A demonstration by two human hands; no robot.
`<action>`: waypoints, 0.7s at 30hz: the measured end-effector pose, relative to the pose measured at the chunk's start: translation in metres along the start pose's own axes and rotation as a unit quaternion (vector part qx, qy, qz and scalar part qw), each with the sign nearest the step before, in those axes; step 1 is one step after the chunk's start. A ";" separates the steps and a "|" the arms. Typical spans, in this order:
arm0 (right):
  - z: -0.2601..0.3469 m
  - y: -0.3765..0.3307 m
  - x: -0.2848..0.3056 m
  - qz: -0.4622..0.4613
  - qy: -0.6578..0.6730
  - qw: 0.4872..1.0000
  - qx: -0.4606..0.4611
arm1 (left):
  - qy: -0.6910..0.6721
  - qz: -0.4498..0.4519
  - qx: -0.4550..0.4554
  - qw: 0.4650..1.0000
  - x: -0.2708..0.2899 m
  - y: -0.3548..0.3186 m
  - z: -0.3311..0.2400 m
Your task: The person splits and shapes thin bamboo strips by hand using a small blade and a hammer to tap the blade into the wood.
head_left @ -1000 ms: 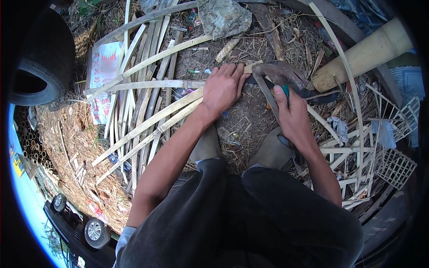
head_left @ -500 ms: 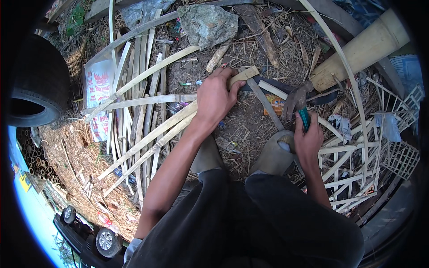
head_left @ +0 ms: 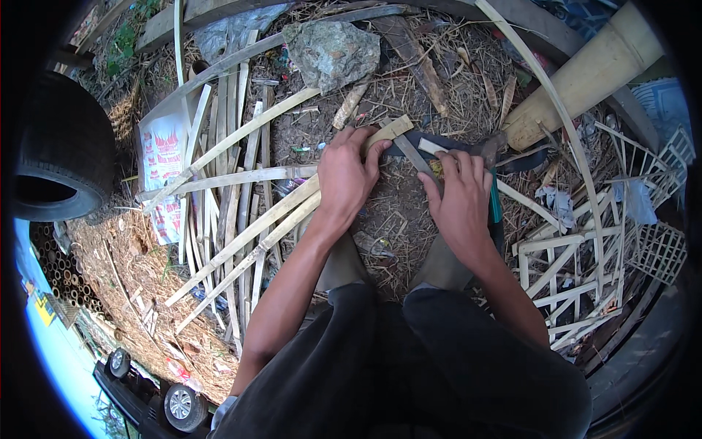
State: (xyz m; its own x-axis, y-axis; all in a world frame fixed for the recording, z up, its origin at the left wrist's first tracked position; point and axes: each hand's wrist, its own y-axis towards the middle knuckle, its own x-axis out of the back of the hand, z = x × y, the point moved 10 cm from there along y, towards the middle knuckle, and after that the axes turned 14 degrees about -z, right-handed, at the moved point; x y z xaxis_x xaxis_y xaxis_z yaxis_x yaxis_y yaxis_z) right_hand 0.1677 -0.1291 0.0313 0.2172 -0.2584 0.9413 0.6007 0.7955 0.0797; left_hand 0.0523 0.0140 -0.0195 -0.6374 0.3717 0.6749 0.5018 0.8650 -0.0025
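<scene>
My left hand (head_left: pixel 349 172) is closed round a pale bamboo strip (head_left: pixel 272 222), whose cut end juts out past the fingers. A second bamboo strip (head_left: pixel 252 257) runs alongside it toward the lower left. My right hand (head_left: pixel 462 205) reaches in with thumb and fingers apart, over the end of another bamboo strip (head_left: pixel 433 148). A thin greyish slat (head_left: pixel 415 155) crosses between the hands. Just right of my right hand is a hammer with a teal handle (head_left: pixel 497 199), partly hidden by that hand. A dark flat band (head_left: pixel 523 159) lies on the ground beyond.
A large rock (head_left: pixel 333 55) and a pile of bamboo slats (head_left: pixel 232 164) lie ahead and left. Right are a thick bamboo pole (head_left: pixel 578 77) and a lattice of strips (head_left: pixel 563 271). A tyre (head_left: pixel 62 146) stands far left, near a printed plastic sheet (head_left: pixel 162 157).
My right hand has let go of the hammer's teal handle and moved left and forward to the strip end near my left hand. My left hand keeps its hold.
</scene>
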 end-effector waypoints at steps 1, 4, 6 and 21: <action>0.001 0.003 -0.006 0.000 0.001 1.000 -0.005 | 0.001 0.004 -0.002 1.000 0.003 0.000 0.001; 0.004 0.015 -0.007 -0.038 -0.050 0.998 0.021 | -0.003 0.012 0.064 0.998 0.015 0.002 0.017; 0.005 0.010 -0.012 -0.018 0.024 0.999 0.015 | -0.010 0.022 0.085 0.996 0.018 0.000 0.026; -0.005 -0.011 -0.051 -0.024 0.186 0.978 -0.092 | 0.030 0.065 0.163 0.984 0.000 0.005 0.024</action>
State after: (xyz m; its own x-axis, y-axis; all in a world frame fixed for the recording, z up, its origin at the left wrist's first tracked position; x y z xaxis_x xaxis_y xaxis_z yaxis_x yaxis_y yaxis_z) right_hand 0.1541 -0.1276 -0.0191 0.4294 -0.5025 0.7504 0.7378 0.6744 0.0294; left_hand 0.0411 0.0265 -0.0372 -0.5398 0.4753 0.6948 0.3572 0.8767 -0.3222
